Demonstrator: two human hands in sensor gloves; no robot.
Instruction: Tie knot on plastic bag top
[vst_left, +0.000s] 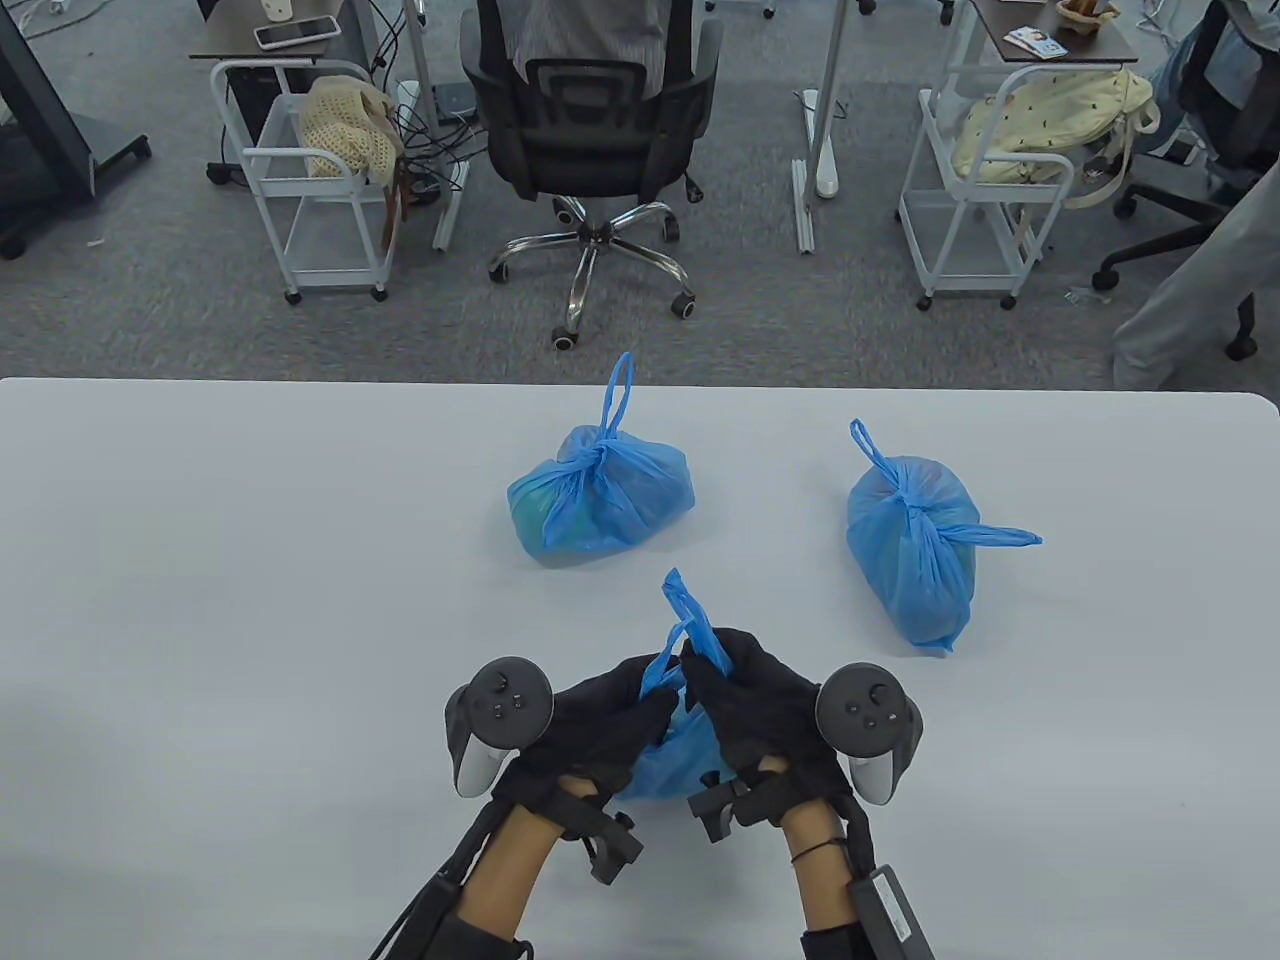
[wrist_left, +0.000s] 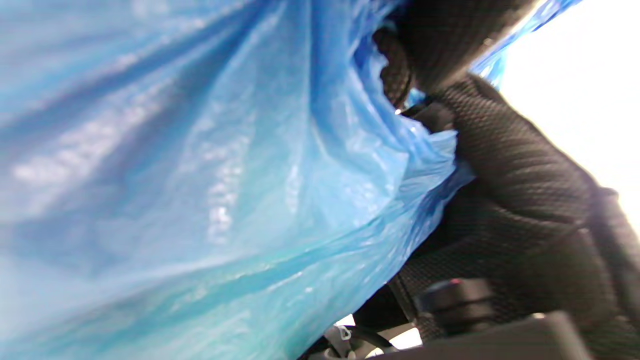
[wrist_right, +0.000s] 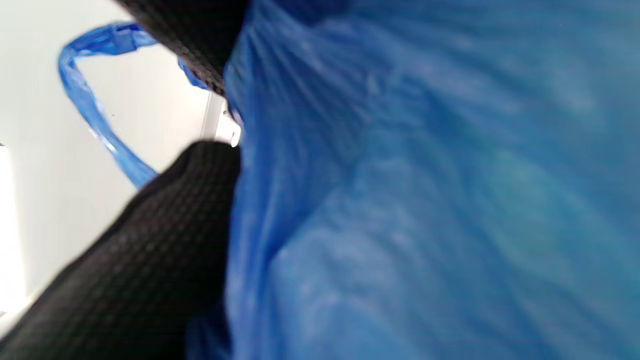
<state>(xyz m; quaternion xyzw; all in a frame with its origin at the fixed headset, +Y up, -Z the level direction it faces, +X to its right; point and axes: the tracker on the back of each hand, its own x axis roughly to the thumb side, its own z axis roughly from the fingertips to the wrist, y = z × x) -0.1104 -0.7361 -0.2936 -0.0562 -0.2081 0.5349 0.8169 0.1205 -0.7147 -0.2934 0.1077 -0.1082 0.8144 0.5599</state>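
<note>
A blue plastic bag (vst_left: 668, 762) sits on the white table (vst_left: 250, 600) near the front edge, between my two hands. My left hand (vst_left: 615, 715) grips one handle loop (vst_left: 655, 675) of the bag. My right hand (vst_left: 745, 700) grips the other handle loop (vst_left: 692, 610), which sticks up and away. The two handles cross between the hands. The bag's plastic fills the left wrist view (wrist_left: 200, 190) and the right wrist view (wrist_right: 425, 200); a free handle loop (wrist_right: 95, 115) shows in the right wrist view. Most of the bag's body is hidden under my hands.
Two more blue bags with knotted tops lie on the table: one at the centre (vst_left: 598, 490), one at the right (vst_left: 915, 540). Beyond the far table edge stand an office chair (vst_left: 590, 130) and white trolleys (vst_left: 310, 180).
</note>
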